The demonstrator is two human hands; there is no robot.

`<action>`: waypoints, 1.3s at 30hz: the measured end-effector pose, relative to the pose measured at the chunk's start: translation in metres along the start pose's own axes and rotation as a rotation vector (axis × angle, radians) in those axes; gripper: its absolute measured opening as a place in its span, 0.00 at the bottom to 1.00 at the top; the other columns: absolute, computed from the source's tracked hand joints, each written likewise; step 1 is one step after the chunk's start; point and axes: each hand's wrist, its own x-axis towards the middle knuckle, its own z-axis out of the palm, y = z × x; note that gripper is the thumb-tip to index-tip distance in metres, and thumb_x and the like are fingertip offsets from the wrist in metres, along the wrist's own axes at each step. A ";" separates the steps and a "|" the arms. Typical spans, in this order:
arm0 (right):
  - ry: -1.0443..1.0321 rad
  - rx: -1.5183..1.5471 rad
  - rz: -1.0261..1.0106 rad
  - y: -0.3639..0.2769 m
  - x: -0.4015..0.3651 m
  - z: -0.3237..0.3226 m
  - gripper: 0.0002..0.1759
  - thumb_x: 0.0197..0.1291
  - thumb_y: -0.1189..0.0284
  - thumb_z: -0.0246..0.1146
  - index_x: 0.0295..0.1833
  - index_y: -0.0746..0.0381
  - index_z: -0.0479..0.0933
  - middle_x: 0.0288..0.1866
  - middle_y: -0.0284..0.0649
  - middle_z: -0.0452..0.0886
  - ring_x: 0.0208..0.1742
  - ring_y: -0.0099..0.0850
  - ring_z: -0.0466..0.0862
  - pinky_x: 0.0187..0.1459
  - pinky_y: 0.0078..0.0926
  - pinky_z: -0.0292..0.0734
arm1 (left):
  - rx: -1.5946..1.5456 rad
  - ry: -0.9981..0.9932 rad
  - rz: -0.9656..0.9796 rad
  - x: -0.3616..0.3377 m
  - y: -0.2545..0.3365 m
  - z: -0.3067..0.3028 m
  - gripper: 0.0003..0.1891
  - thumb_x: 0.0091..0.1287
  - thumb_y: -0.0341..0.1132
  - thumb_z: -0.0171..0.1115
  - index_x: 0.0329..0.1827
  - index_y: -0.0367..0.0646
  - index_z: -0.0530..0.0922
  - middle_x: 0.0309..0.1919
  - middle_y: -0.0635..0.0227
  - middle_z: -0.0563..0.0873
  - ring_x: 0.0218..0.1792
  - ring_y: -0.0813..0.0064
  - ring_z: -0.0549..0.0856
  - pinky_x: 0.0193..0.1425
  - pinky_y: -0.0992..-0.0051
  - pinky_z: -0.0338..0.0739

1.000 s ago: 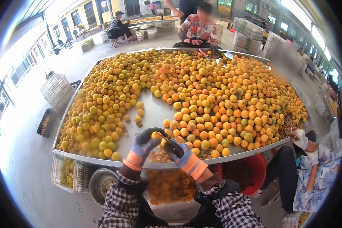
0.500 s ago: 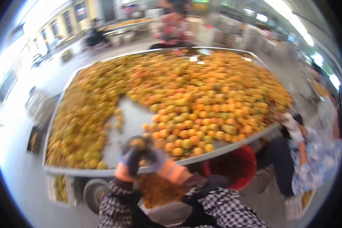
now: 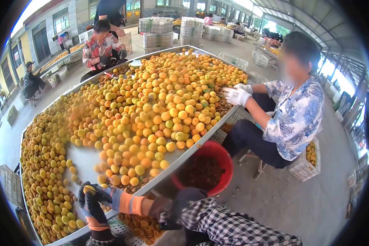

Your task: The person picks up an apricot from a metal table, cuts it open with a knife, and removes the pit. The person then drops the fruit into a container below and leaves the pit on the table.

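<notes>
My left hand (image 3: 92,207), in a dark and orange glove, is closed on a yellow-orange fruit (image 3: 89,190) above the near edge of a metal-rimmed table (image 3: 168,169). My right hand (image 3: 112,197), gloved in grey and orange, meets it there, its fingers closed near the fruit; what they hold, if anything, is hidden. Many yellow-orange fruits (image 3: 160,106) are heaped over the table. Below my hands, a crate (image 3: 118,228) holds brownish-orange pieces (image 3: 141,227).
A red tub (image 3: 226,164) with dark brown contents stands below the table edge. A co-worker (image 3: 295,110) in white gloves sits at the right, another (image 3: 100,47) across the table. Crates (image 3: 158,25) are stacked behind; one with fruit (image 3: 303,169) stands at the right.
The view has swung to the right and sharpened. Both my hands now appear further left in the picture, still together around the fruit. The co-worker at the right is more fully in view.
</notes>
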 end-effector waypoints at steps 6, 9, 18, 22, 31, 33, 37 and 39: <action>0.127 -0.013 -0.109 0.006 0.001 0.004 0.18 0.64 0.70 0.57 0.59 0.61 0.70 0.50 0.48 0.79 0.48 0.42 0.80 0.49 0.35 0.73 | -0.249 0.033 -0.148 0.009 -0.024 -0.009 0.22 0.70 0.44 0.60 0.59 0.37 0.73 0.43 0.60 0.83 0.39 0.71 0.83 0.46 0.73 0.78; -0.044 -0.247 0.065 0.024 0.000 0.002 0.21 0.62 0.71 0.56 0.62 0.61 0.69 0.51 0.48 0.78 0.47 0.41 0.80 0.48 0.34 0.72 | 0.180 -0.166 -0.059 0.008 0.010 -0.004 0.26 0.68 0.47 0.62 0.59 0.34 0.73 0.41 0.67 0.84 0.41 0.75 0.81 0.51 0.75 0.75; 0.121 -0.256 -0.237 0.008 -0.004 0.006 0.20 0.62 0.74 0.58 0.60 0.62 0.68 0.45 0.50 0.81 0.46 0.48 0.81 0.49 0.37 0.74 | -0.138 -0.007 -0.088 0.000 -0.013 0.003 0.20 0.71 0.44 0.58 0.58 0.38 0.75 0.45 0.60 0.85 0.38 0.76 0.82 0.41 0.78 0.77; 0.021 -0.251 0.050 0.001 0.000 0.002 0.19 0.63 0.72 0.54 0.59 0.64 0.70 0.48 0.51 0.79 0.47 0.44 0.80 0.45 0.35 0.74 | -0.178 0.068 -0.154 0.008 -0.021 0.002 0.19 0.72 0.44 0.56 0.56 0.37 0.75 0.43 0.61 0.85 0.31 0.76 0.81 0.34 0.79 0.76; 0.008 -0.075 -0.139 0.058 -0.001 0.021 0.18 0.59 0.75 0.60 0.55 0.66 0.72 0.47 0.46 0.81 0.51 0.38 0.82 0.52 0.32 0.76 | 0.392 0.032 -0.020 0.006 0.001 -0.013 0.15 0.66 0.33 0.59 0.52 0.34 0.79 0.42 0.67 0.85 0.41 0.77 0.82 0.48 0.76 0.78; -0.026 -0.190 -0.015 0.023 0.002 0.011 0.24 0.61 0.69 0.58 0.63 0.65 0.71 0.60 0.50 0.76 0.62 0.42 0.76 0.61 0.37 0.71 | 0.239 0.143 0.027 0.004 -0.019 -0.008 0.13 0.71 0.35 0.56 0.53 0.38 0.79 0.37 0.69 0.85 0.36 0.78 0.83 0.41 0.78 0.77; 0.075 -0.270 0.003 0.023 0.004 0.009 0.23 0.65 0.67 0.57 0.62 0.65 0.67 0.47 0.55 0.80 0.50 0.53 0.80 0.48 0.41 0.77 | 0.034 0.089 -0.217 0.006 -0.002 0.023 0.20 0.76 0.46 0.48 0.53 0.37 0.79 0.26 0.74 0.79 0.21 0.84 0.76 0.26 0.84 0.68; -0.014 -0.356 0.035 0.023 0.002 0.004 0.21 0.65 0.67 0.57 0.60 0.65 0.67 0.46 0.55 0.80 0.48 0.54 0.80 0.45 0.43 0.77 | 0.062 -0.001 -0.179 0.005 0.004 0.017 0.23 0.75 0.48 0.50 0.54 0.34 0.78 0.30 0.73 0.81 0.29 0.83 0.78 0.35 0.81 0.72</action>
